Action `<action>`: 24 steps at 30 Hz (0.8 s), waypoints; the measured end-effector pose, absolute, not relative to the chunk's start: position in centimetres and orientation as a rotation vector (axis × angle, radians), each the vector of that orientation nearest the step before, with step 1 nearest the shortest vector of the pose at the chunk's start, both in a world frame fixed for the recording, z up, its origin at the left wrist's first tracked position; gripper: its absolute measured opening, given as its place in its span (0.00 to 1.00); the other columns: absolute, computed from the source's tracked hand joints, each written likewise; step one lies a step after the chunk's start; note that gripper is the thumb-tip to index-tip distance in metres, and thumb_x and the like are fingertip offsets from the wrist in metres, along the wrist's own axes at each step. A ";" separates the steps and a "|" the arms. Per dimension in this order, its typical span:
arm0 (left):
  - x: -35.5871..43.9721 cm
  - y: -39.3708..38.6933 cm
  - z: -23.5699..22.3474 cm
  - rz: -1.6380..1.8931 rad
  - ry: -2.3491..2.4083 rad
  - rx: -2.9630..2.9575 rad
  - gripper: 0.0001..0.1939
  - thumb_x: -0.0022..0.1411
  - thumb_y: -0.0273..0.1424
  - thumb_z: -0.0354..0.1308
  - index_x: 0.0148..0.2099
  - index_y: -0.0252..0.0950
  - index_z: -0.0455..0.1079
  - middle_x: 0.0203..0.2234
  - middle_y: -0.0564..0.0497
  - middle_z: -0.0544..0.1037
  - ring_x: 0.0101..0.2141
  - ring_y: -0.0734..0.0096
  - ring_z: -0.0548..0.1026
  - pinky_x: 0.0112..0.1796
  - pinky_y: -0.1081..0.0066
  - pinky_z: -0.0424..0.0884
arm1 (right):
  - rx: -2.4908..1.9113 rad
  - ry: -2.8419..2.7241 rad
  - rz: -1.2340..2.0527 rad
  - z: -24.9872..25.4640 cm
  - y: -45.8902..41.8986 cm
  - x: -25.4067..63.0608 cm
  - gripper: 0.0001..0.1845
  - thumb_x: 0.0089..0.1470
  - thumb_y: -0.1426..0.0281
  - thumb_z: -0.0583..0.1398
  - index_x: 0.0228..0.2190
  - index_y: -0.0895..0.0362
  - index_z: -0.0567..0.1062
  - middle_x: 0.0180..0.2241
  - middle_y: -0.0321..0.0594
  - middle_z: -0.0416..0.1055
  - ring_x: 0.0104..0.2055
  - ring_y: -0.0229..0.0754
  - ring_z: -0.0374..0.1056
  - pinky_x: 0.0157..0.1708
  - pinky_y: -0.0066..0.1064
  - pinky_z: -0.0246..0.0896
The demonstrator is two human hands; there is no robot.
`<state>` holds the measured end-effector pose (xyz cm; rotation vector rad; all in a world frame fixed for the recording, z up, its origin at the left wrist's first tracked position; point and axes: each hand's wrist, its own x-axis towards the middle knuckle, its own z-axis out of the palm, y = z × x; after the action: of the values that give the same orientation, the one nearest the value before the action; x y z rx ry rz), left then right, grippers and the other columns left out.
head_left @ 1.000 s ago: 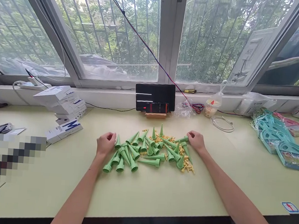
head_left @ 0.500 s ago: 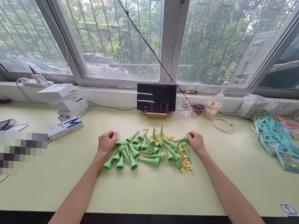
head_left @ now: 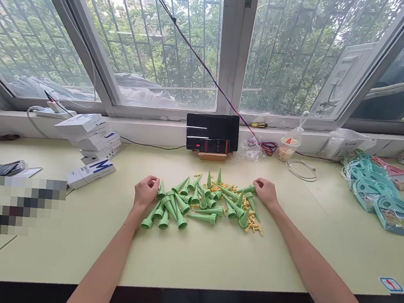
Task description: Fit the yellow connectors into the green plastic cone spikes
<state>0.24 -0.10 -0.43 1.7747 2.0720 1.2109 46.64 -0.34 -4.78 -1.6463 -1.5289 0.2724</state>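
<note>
A pile of green plastic cone-shaped spikes (head_left: 170,205) with ribbed, cap-like bases lies on the table in front of me. Small yellow plastic fittings (head_left: 254,225) are scattered among them, mostly to the right and behind. My left hand (head_left: 146,191) rests at the pile's left edge with fingers curled, beside an upright green spike (head_left: 161,189). At the right edge my right hand (head_left: 265,192) is also curled, its fingertips against or just beside the base of a lying green spike (head_left: 247,189). I see nothing held in either hand.
White boxes (head_left: 93,173) are stacked at the left. Behind the pile a phone (head_left: 214,146) leans on a dark screen (head_left: 197,123). A bagged cup (head_left: 288,146) and coiled white cable (head_left: 300,170) lie back right, with wrapped teal plastic items (head_left: 370,183) farther right.
The view has shifted very slightly, moving everything a little to the right in the picture. Both hands and the pile keep their places relative to each other.
</note>
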 end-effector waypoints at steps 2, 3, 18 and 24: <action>0.3 -0.1 -0.3 1.214 2.071 1.778 0.11 0.55 0.39 0.54 0.32 0.38 0.72 0.15 0.54 0.76 0.21 0.67 0.72 0.34 0.69 0.69 | -1.643 -1.530 0.272 -4.7 -0.3 46.6 0.16 0.50 0.59 0.54 0.23 0.55 0.76 0.24 0.43 0.76 0.27 0.45 0.69 0.31 0.34 0.61; 0.3 -0.2 -0.3 1.216 2.069 1.781 0.10 0.55 0.39 0.54 0.33 0.39 0.72 0.15 0.55 0.75 0.21 0.67 0.72 0.34 0.69 0.69 | -1.643 -1.531 0.272 -4.7 -0.4 46.6 0.16 0.50 0.60 0.54 0.23 0.55 0.76 0.24 0.43 0.77 0.27 0.45 0.70 0.31 0.34 0.61; 0.2 -0.2 -0.2 1.255 2.077 1.783 0.09 0.56 0.35 0.53 0.36 0.38 0.72 0.14 0.55 0.74 0.22 0.67 0.74 0.36 0.69 0.70 | -1.581 -1.405 0.110 -3.3 -1.3 45.6 0.22 0.59 0.57 0.51 0.24 0.57 0.75 0.23 0.43 0.74 0.26 0.43 0.66 0.31 0.33 0.60; 0.2 -0.3 -0.1 1.291 2.110 1.737 0.12 0.58 0.32 0.50 0.39 0.37 0.73 0.19 0.52 0.77 0.22 0.67 0.74 0.35 0.69 0.70 | -1.322 -1.529 0.043 -0.6 -4.2 43.4 0.31 0.66 0.52 0.46 0.25 0.56 0.75 0.20 0.40 0.68 0.22 0.40 0.62 0.28 0.31 0.58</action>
<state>0.16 -0.26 -0.08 1.7372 2.1099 1.2907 43.40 -4.23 -0.62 -1.3215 -1.5289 0.0433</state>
